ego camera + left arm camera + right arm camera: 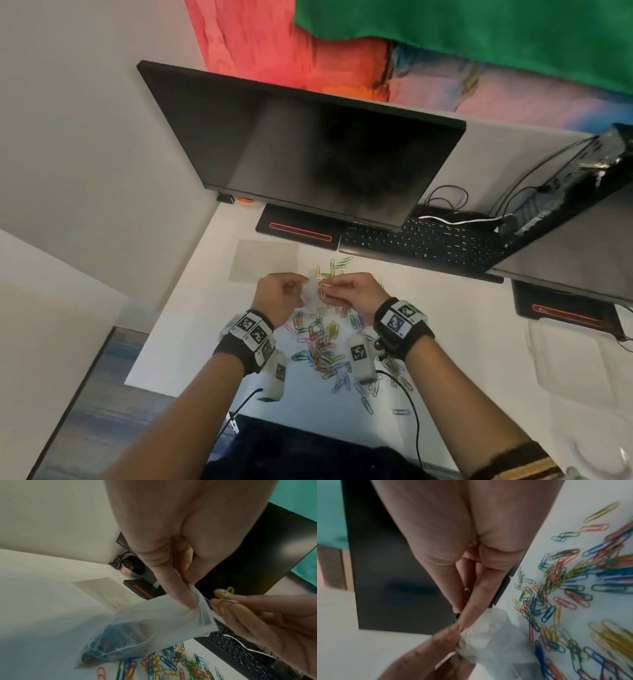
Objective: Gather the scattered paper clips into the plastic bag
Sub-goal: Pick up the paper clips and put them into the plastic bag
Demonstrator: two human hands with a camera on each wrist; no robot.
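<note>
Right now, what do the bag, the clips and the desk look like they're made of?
Plastic bag: thin, frosted-clear soft film; it crumples, and dark clips show through.
Paper clips: bent wire loops, apparently colour-coated in red, blue, green and yellow; the clip at the right hand looks bare or pale.
Desk: smooth matt white, likely laminate.
</note>
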